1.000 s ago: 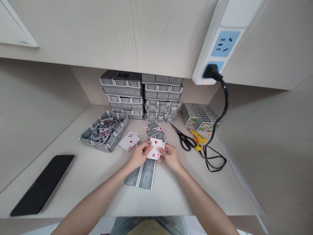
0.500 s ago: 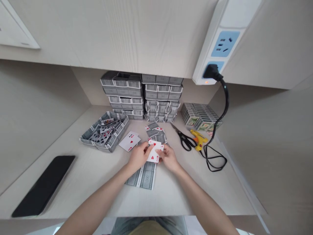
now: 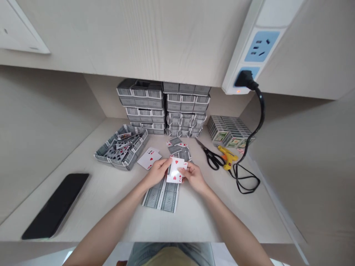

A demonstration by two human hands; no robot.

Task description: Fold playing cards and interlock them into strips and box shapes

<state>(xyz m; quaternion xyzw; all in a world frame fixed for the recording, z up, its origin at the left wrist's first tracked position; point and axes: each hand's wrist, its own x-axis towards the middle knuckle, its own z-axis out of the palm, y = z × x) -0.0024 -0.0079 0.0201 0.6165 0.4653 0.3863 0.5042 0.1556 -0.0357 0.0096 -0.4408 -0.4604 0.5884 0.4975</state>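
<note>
My left hand pinches the upper left edge of some playing cards, a red two of hearts on top with a three partly behind it. My right hand grips their right side, its thumb lying on the face. A strip of grey card back shows at the cards' left edge. Below them on the table lies a panel of grey-backed cards. Beyond my hands are loose grey-backed cards. Face-up cards lie to the left of my left hand.
A card-built tray at left holds loose cards. Behind stand stacked card-built boxes. At right are scissors, a yellow glue gun with a black cable, and packed card decks. A black phone lies at front left.
My left thumb has slid off the card face to the upper left edge, and a grey back strip now shows there. The whole view has shifted slightly.
</note>
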